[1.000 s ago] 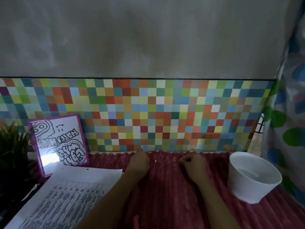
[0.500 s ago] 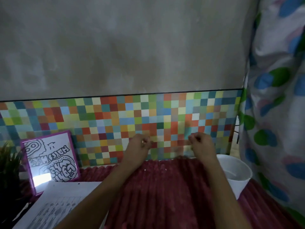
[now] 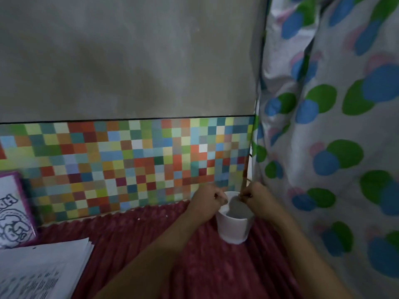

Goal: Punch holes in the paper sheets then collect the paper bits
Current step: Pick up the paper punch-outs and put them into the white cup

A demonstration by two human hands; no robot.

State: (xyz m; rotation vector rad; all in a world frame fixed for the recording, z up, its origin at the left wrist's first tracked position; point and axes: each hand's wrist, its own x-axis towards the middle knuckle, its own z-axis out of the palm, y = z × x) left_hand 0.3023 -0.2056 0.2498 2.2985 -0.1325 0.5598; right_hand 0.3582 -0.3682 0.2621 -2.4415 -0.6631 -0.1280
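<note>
Head view, dim light, some motion blur. White cup (image 3: 233, 230) stands upright on the worktop (image 3: 172, 255), which is covered in a dark red ribbed cloth; the cup sits at the right end, near the back edge, just beside the spotted curtain (image 3: 334, 126). Both hands are at the cup's mouth. Left hand (image 3: 206, 205) is at the left side of the rim, grip together: fingers curled in, thumb against the fingertips. Right hand (image 3: 258, 200) is at the right side of the rim, grip likewise together, fingertips bunched over the opening. Whether either grip holds anything cannot be resolved; anything pinched is too small to see. Interior of the cup is in shadow, contents not readable. Two small white paper bits (image 3: 138, 219) lie on the cloth near the back edge, left of the left hand and well apart from the cup. The paper sheets (image 3: 43, 262), a printed stack, lie flat at the lower left corner of the worktop, apart from both hands. Behind the stack a purple-framed black-and-white drawing (image 3: 13, 212) leans against the multicoloured tile panel (image 3: 129, 165) that runs along the back of the worktop. Above the panel is a plain grey wall (image 3: 129, 61).
</note>
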